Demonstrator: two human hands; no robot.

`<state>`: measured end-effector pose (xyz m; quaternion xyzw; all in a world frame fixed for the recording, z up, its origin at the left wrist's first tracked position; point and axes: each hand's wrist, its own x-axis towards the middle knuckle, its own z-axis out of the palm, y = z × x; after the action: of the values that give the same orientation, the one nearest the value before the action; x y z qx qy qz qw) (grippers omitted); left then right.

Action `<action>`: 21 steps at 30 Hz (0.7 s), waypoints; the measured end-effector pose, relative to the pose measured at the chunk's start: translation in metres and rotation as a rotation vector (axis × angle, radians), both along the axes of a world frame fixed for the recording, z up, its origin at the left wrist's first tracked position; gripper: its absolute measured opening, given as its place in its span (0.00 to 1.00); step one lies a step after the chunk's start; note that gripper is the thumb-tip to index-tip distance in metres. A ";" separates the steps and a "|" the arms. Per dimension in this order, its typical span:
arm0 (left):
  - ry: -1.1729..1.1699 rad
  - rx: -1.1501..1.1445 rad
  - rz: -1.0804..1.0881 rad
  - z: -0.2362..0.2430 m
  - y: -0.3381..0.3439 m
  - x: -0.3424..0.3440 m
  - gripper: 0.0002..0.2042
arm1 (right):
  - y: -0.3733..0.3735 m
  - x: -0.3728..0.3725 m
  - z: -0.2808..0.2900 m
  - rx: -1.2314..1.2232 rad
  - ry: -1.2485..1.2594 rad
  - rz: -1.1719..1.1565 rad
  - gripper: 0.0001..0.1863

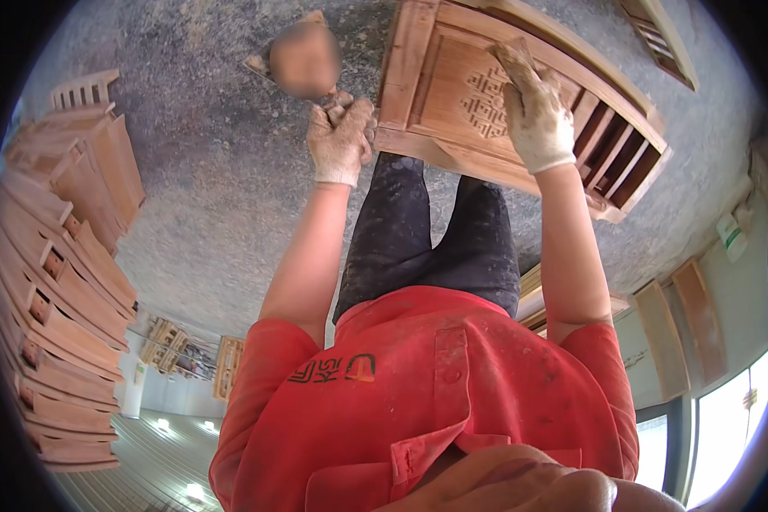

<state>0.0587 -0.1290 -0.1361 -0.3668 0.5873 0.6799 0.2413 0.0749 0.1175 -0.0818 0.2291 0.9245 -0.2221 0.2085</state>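
Note:
My left hand (pixel 341 141), in a dirty white glove, is closed around the handle of a small flat tool (pixel 303 55) whose head is blurred, held over the grey floor just left of a wooden panel. The wooden panel (pixel 439 94) has a carved knot pattern in its middle and open slats at its right end. My gloved right hand (pixel 533 111) presses flat on the panel's upper frame beside the carving, with a small tan pad or rag under the fingertips. My red shirt and dark trousers fill the lower middle.
Stacks of similar wooden panels (pixel 60 282) line the left side. Another slatted wooden piece (pixel 657 34) lies at the top right. Boards (pixel 687 333) lean on the right wall near bright windows (pixel 734 427). The floor (pixel 222 188) is speckled grey.

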 end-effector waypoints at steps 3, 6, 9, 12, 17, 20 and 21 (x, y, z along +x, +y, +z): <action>-0.005 -0.024 0.016 -0.006 -0.010 0.017 0.10 | -0.028 -0.029 -0.011 0.015 0.082 0.071 0.22; -0.020 -0.031 0.029 -0.014 -0.009 0.028 0.11 | -0.040 -0.049 -0.027 0.043 0.156 0.139 0.22; -0.034 0.052 0.017 -0.019 -0.005 0.036 0.11 | -0.022 -0.062 -0.045 0.044 0.221 0.377 0.22; -0.020 0.088 0.028 -0.024 -0.006 0.038 0.12 | -0.014 -0.078 -0.052 0.200 0.178 0.644 0.21; 0.032 0.110 0.006 -0.030 -0.012 0.044 0.13 | 0.004 -0.102 -0.047 0.530 0.075 1.075 0.17; 0.050 0.099 -0.063 -0.034 -0.014 0.044 0.14 | 0.026 -0.110 -0.047 0.054 0.325 0.800 0.12; 0.050 0.106 -0.059 -0.033 -0.012 0.043 0.14 | 0.031 -0.113 -0.051 0.060 0.322 0.805 0.12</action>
<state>0.1018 -0.1407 -0.1689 -0.3191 0.5668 0.7115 0.2657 -0.0381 0.1487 -0.1324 -0.1812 0.9669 -0.1291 0.1249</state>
